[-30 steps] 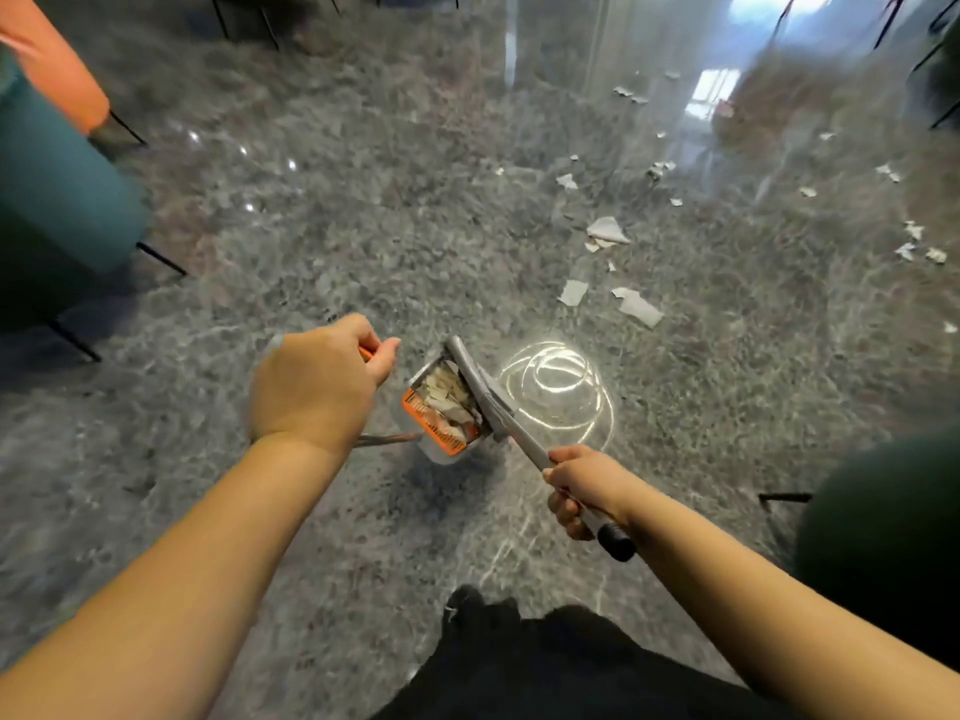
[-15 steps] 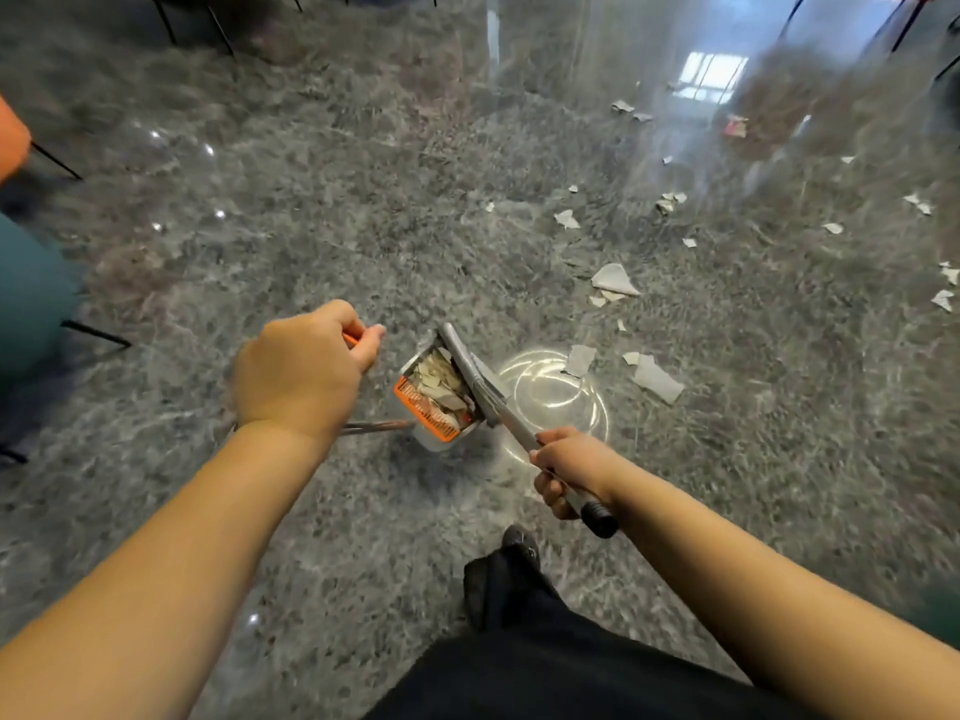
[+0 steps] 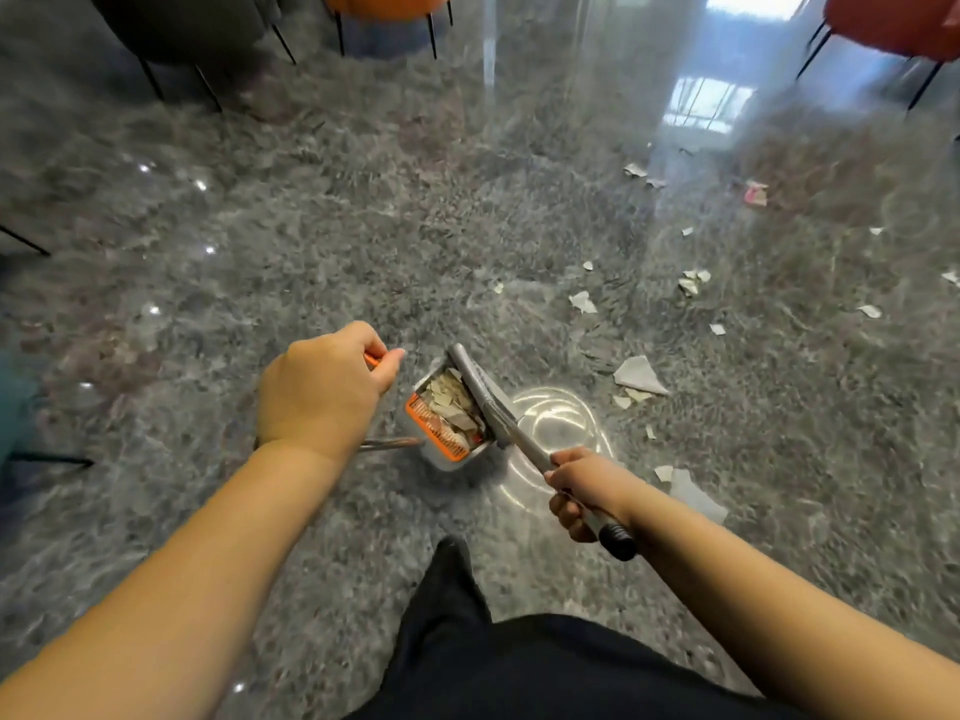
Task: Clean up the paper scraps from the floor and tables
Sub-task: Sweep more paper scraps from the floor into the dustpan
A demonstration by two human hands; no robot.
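Note:
My left hand grips an orange-tipped handle of a long-handled dustpan, grey with an orange comb edge, which holds several paper scraps. My right hand grips the grey broom handle with a black end cap; the broom head lies against the dustpan's right rim. White paper scraps lie on the glossy grey marble floor to the right: a large one, another beside my right forearm, and smaller ones farther off.
An orange chair and a dark chair stand at the top left, a red chair at the top right. A pink scrap lies far right. My dark trouser leg and shoe are below the dustpan.
I have stepped forward with both hands keeping their grips. The scraps on the right have come closer and lower in view, and the chairs at the top have come into view.

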